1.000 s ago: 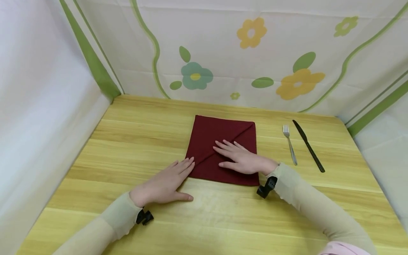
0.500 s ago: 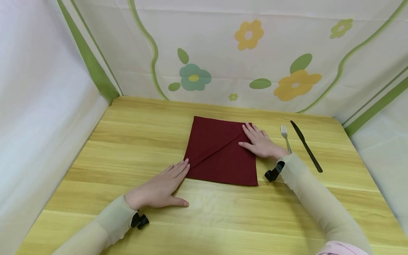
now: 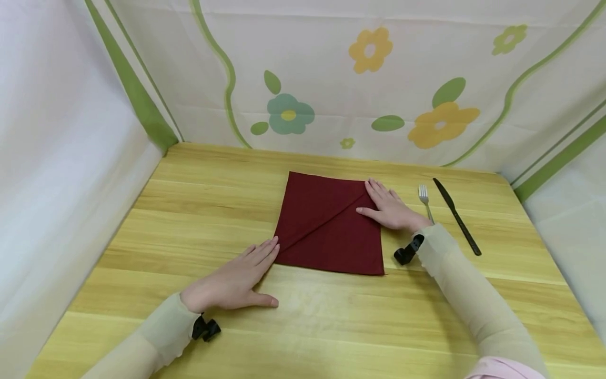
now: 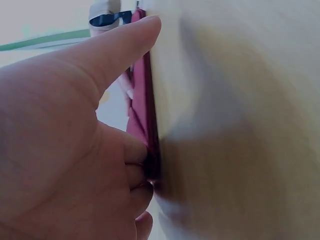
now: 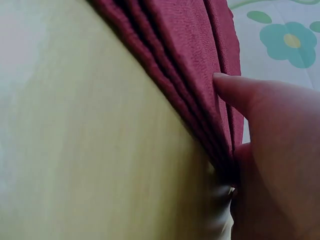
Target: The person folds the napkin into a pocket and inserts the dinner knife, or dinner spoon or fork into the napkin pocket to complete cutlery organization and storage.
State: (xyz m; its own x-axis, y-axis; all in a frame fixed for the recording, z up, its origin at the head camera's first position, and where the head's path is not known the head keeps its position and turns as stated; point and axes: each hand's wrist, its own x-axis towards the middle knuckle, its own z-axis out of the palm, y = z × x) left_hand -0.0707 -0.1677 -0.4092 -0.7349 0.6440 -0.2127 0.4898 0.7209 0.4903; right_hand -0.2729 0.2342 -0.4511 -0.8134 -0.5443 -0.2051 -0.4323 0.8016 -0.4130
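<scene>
Red cloth [image 3: 331, 231] near the far edge of the table [image 3: 208, 210]
Left hand [image 3: 232, 283], straight-fingered, touches the cloth's near-left corner; right hand [image 3: 390, 210], also straight-fingered, rests on its far-right corner. Fork [image 3: 423, 194] and knife [image 3: 457, 217] lie toward the table's far-right corner.

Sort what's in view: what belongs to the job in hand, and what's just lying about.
Part of the job:
- dark red cloth, folded, with a diagonal line across it
- left hand, touching its left edge
- right hand, resting on its far right corner

Apparently just lying about:
- fork, partly hidden
- dark knife, beside it
</scene>
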